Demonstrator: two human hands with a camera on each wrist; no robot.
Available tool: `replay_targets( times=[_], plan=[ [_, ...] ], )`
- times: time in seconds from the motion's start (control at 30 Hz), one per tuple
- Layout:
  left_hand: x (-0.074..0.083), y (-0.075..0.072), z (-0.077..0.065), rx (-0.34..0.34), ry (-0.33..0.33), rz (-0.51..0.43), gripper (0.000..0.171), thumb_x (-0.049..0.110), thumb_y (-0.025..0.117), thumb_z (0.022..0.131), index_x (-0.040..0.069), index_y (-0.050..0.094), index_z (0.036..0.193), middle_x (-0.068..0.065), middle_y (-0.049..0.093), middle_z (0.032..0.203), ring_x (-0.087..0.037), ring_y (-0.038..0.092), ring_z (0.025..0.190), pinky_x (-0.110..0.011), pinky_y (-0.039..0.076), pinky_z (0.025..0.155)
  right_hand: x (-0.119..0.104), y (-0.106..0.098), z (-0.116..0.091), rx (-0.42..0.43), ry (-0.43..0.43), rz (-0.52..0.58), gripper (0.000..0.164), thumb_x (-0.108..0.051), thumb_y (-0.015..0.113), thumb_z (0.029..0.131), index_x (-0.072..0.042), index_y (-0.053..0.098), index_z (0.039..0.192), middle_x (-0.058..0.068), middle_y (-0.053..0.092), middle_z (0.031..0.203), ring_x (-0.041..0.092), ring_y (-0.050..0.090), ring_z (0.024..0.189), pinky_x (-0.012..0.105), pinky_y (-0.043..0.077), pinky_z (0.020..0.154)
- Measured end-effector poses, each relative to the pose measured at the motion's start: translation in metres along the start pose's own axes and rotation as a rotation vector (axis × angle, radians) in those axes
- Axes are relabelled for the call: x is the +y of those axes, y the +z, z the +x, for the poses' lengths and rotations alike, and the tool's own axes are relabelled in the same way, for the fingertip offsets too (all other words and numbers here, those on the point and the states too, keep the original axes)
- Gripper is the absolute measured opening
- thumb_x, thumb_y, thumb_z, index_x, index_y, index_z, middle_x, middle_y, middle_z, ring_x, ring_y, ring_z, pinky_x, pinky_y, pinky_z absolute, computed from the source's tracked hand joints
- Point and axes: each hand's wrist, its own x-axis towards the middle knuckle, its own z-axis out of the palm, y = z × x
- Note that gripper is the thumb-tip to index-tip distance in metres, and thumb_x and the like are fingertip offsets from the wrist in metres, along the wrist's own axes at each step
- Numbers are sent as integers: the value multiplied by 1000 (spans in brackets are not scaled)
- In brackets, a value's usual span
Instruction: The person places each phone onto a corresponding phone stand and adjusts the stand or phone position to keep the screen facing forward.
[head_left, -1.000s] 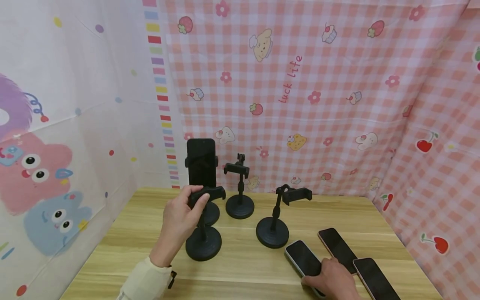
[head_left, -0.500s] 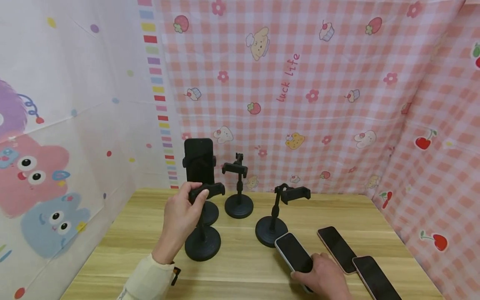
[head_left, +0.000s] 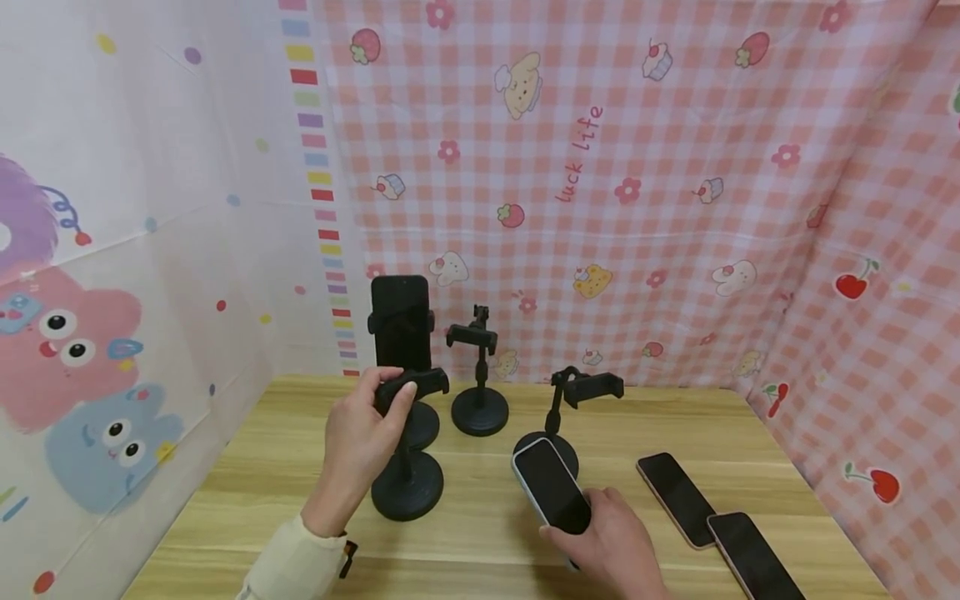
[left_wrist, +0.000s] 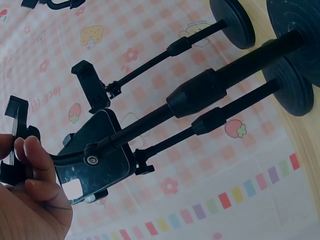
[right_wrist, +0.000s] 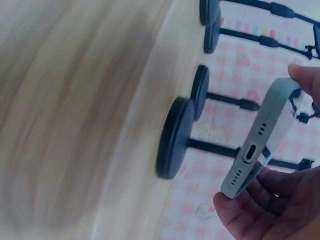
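My left hand (head_left: 363,433) grips the clamp (head_left: 429,383) at the top of the front-left black phone stand (head_left: 407,487). Thumb and fingers wrap that clamp in the left wrist view. With my right hand (head_left: 613,542) I hold a phone in a pale case (head_left: 551,483) by its edges, raised off the table and screen up. Its charging port end (right_wrist: 250,150) shows in the right wrist view. Behind the held phone is another stand, whose clamp (head_left: 594,389) holds nothing. A dark phone (head_left: 401,321) sits upright in the stand behind my left hand.
A further black stand (head_left: 480,412) with a bare clamp is at the back middle. Two phones lie on the right of the wooden table (head_left: 480,542): one phone (head_left: 675,498) and a nearer phone (head_left: 753,557). A checked cloth (head_left: 675,242) hangs behind.
My right hand has lifted the pale-cased phone off the table and carried it leftward, in front of the right stand's base. My left hand stays on the front-left clamp.
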Motion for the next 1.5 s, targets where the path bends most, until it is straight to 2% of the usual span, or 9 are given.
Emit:
replay_targets(
  times=[0.13,0.27,0.4,0.53,0.67,0.93,1.27,1.37,1.5],
  plan=[
    [0,0,0,-17,17,19,29,30,69,87,10,66,108,-9,70,71,-16,51,50,-30,39,43,-15,-2,-1,43,-1,23,98,-74,68,60,6,62,115,15,60,96,23,54,77,44,51,71],
    [-1,0,-1,-30,32,26,30,29,68,87,10,65,110,-9,69,70,-15,48,48,-30,39,42,-28,-3,-3,123,-20,48,96,-73,68,60,5,62,116,15,61,98,22,54,77,42,51,69],
    [-4,-1,-4,11,44,29,33,28,69,86,10,66,113,-8,68,70,-16,51,53,-31,40,45,-39,-5,-5,181,-39,64,94,-72,69,61,4,63,116,14,61,101,21,54,78,40,50,69],
    [-11,-2,-7,80,56,-15,33,24,70,85,8,66,113,-8,69,75,-16,61,63,-36,49,50,-48,-10,-6,193,-32,87,93,-72,69,61,2,62,117,14,61,103,21,54,79,41,51,68],
    [-19,-4,-11,111,84,-98,32,15,70,85,4,65,115,-9,69,84,-15,64,68,-38,53,54,-57,-16,-7,195,-26,119,95,-75,67,61,1,62,118,13,60,102,21,53,78,40,51,67],
    [-26,-8,-14,87,209,-157,33,2,69,82,-2,63,114,-15,68,91,-15,65,66,-34,56,53,-76,-24,-8,214,-42,187,91,-71,69,63,-2,60,120,12,59,103,21,52,81,40,50,69],
    [-28,-12,-14,81,280,-167,35,-2,69,79,-2,62,114,-16,67,95,-16,65,67,-39,57,53,-104,-26,-11,271,-129,274,85,-68,72,63,-6,60,120,9,58,103,21,50,85,39,49,70],
    [-29,-12,-14,90,305,-165,34,-2,69,78,-2,63,112,-16,67,94,-16,65,67,-36,57,54,-111,-27,-11,286,-164,284,84,-67,73,63,-8,60,120,8,58,103,20,51,86,40,49,72],
    [-29,-12,-13,90,318,-174,31,-2,69,78,-1,65,109,-15,68,96,-16,65,68,-22,56,58,-119,-27,-11,293,-198,305,81,-64,75,62,-8,60,119,7,58,103,20,51,86,40,50,73]
  ],
)
